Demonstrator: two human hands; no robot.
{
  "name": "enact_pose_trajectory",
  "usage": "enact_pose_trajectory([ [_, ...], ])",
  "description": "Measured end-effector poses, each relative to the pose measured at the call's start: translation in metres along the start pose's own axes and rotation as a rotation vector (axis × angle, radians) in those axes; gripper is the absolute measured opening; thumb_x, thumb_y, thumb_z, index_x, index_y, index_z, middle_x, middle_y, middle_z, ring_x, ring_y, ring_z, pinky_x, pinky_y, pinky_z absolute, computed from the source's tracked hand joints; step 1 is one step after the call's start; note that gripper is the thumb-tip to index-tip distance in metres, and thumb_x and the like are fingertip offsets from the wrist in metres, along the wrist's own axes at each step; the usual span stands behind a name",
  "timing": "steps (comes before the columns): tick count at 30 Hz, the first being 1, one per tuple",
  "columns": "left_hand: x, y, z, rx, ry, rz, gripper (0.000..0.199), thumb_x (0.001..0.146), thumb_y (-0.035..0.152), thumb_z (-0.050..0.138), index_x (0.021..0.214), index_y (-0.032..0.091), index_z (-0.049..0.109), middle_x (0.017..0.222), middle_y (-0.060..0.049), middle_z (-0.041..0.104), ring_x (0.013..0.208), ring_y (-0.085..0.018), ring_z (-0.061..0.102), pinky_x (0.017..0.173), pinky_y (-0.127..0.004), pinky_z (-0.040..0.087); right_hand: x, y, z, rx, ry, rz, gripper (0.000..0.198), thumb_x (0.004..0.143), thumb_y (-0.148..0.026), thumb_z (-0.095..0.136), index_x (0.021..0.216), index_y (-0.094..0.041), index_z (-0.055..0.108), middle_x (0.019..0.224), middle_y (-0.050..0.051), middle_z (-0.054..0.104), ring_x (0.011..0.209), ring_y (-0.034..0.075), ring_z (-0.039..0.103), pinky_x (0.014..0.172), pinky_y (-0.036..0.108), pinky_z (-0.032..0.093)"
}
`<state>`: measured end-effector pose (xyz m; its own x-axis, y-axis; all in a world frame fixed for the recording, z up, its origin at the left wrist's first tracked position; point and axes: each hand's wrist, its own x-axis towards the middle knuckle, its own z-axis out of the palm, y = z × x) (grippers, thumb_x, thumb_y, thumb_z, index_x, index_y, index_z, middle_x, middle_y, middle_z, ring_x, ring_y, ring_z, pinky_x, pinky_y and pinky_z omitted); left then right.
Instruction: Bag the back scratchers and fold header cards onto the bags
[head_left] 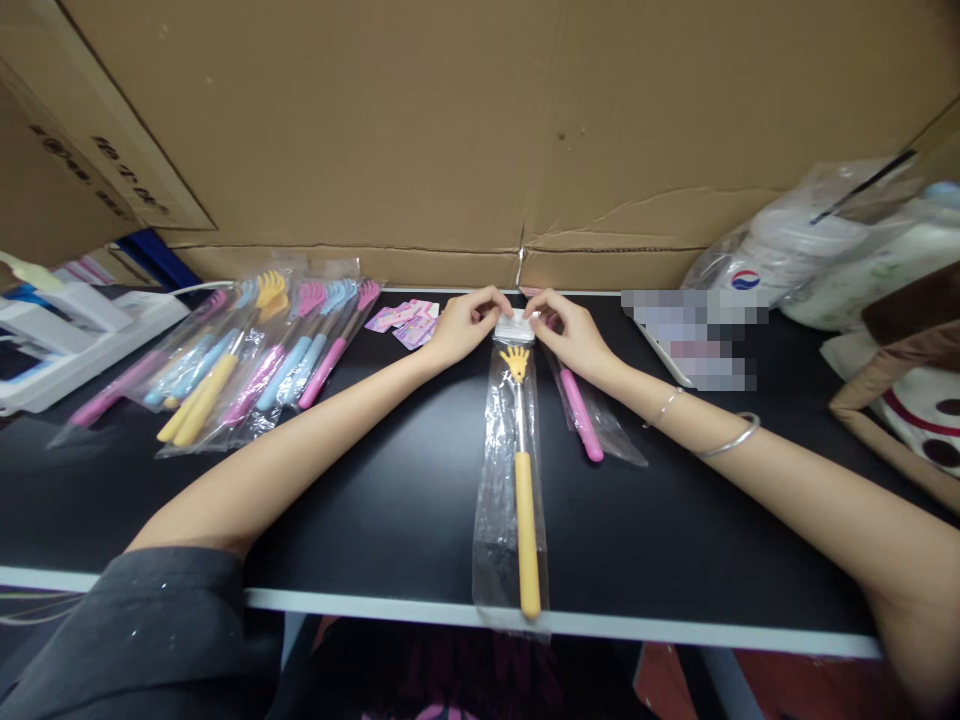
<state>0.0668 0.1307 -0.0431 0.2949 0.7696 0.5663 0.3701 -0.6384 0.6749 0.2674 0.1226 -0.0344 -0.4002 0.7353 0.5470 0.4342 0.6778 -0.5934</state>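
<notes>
A yellow back scratcher with a small hand-shaped head lies inside a clear plastic bag, its handle pointing towards me at the table's front edge. At the far end of the bag is a whitish folded flap. My left hand pinches the left corner of this flap, and my right hand pinches its right corner. Partly under my right hand lies a pink back scratcher in another clear bag; its head is hidden. Small pink and purple cards lie beyond my left hand.
Several bagged back scratchers in pink, blue and yellow lie at the left. Beside them stands a white plastic device. At the right are a blurred-out flat object, a bagged cup and a bag. Cardboard walls the back.
</notes>
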Motion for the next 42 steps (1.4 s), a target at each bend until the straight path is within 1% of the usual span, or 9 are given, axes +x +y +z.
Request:
enact_pose_trajectory([
  [7, 0.0009, -0.0013, -0.0001, -0.012, -0.015, -0.015, 0.021, 0.085, 0.012, 0.048, 0.081, 0.017, 0.068, 0.083, -0.001, 0.070, 0.074, -0.012, 0.059, 0.071, -0.023, 0.044, 0.0006, 0.0013, 0.0010, 0.012, -0.009, 0.028, 0.008, 0.086, -0.022, 0.051, 0.084, -0.022, 0.059, 0.086, 0.004, 0.065, 0.074, 0.020, 0.055, 0.072, 0.034, 0.042],
  [13, 0.0015, 0.0014, -0.0036, -0.046, -0.049, -0.023, 0.030, 0.086, 0.008, 0.037, 0.084, 0.018, 0.066, 0.081, 0.000, 0.067, 0.071, -0.012, 0.059, 0.074, -0.025, 0.045, 0.0004, 0.0033, 0.0017, 0.013, -0.026, 0.049, 0.011, 0.086, -0.021, 0.049, 0.086, -0.021, 0.060, 0.087, 0.004, 0.066, 0.072, 0.019, 0.056, 0.074, 0.034, 0.042],
  [16, 0.0010, 0.0001, -0.0025, -0.050, -0.024, -0.023, 0.025, 0.090, 0.013, 0.040, 0.087, 0.018, 0.065, 0.078, 0.000, 0.064, 0.069, -0.012, 0.057, 0.071, -0.024, 0.044, 0.0005, 0.0048, 0.0020, 0.035, -0.023, 0.049, 0.015, 0.086, -0.018, 0.046, 0.086, -0.021, 0.060, 0.091, 0.005, 0.066, 0.093, 0.024, 0.061, 0.084, 0.038, 0.043],
  [19, 0.0007, -0.0015, -0.0008, -0.039, 0.001, -0.039, 0.019, 0.089, 0.015, 0.046, 0.089, 0.019, 0.064, 0.078, 0.001, 0.064, 0.067, -0.011, 0.054, 0.066, -0.023, 0.041, 0.0007, 0.0057, 0.0016, 0.052, -0.008, 0.039, 0.020, 0.087, -0.017, 0.041, 0.084, -0.022, 0.061, 0.095, 0.006, 0.067, 0.114, 0.026, 0.058, 0.094, 0.041, 0.041],
  [21, 0.0008, -0.0013, -0.0004, -0.034, -0.002, -0.043, 0.017, 0.087, 0.013, 0.048, 0.091, 0.019, 0.064, 0.080, 0.001, 0.065, 0.068, -0.010, 0.055, 0.065, -0.022, 0.040, 0.0007, 0.0058, 0.0014, 0.042, -0.008, 0.054, 0.022, 0.088, -0.018, 0.039, 0.084, -0.022, 0.061, 0.094, 0.006, 0.067, 0.105, 0.026, 0.060, 0.091, 0.041, 0.042],
  [23, 0.0009, -0.0002, -0.0005, -0.034, -0.007, -0.041, 0.017, 0.085, 0.010, 0.050, 0.092, 0.018, 0.063, 0.082, 0.000, 0.066, 0.070, -0.010, 0.057, 0.064, -0.021, 0.040, 0.0006, 0.0055, 0.0014, 0.020, -0.016, 0.075, 0.019, 0.088, -0.020, 0.042, 0.085, -0.022, 0.060, 0.087, 0.005, 0.066, 0.088, 0.024, 0.061, 0.083, 0.039, 0.043],
  [27, 0.0007, 0.0015, -0.0008, -0.061, -0.007, -0.038, 0.017, 0.083, 0.007, 0.053, 0.094, 0.018, 0.060, 0.084, 0.000, 0.068, 0.071, -0.009, 0.059, 0.063, -0.019, 0.041, 0.0003, 0.0044, 0.0019, -0.023, -0.023, 0.083, 0.009, 0.081, -0.019, 0.052, 0.086, -0.022, 0.059, 0.075, 0.001, 0.061, 0.065, 0.018, 0.053, 0.070, 0.033, 0.042],
  [35, 0.0006, -0.0006, 0.0010, -0.101, -0.009, -0.058, 0.018, 0.082, 0.008, 0.056, 0.098, 0.017, 0.058, 0.086, 0.000, 0.068, 0.063, -0.006, 0.056, 0.063, -0.019, 0.043, 0.0010, 0.0002, 0.0017, -0.016, -0.026, 0.077, 0.016, 0.072, -0.012, 0.053, 0.084, -0.022, 0.057, 0.078, 0.001, 0.061, 0.064, 0.016, 0.053, 0.068, 0.031, 0.042],
  [42, 0.0004, -0.0010, 0.0007, -0.046, -0.032, -0.037, 0.024, 0.078, 0.009, 0.060, 0.100, 0.018, 0.057, 0.091, 0.000, 0.068, 0.062, -0.006, 0.054, 0.061, -0.018, 0.042, 0.0001, 0.0009, 0.0027, -0.005, -0.028, 0.084, 0.015, 0.073, -0.015, 0.056, 0.085, -0.022, 0.057, 0.078, 0.000, 0.060, 0.065, 0.016, 0.054, 0.067, 0.031, 0.042],
])
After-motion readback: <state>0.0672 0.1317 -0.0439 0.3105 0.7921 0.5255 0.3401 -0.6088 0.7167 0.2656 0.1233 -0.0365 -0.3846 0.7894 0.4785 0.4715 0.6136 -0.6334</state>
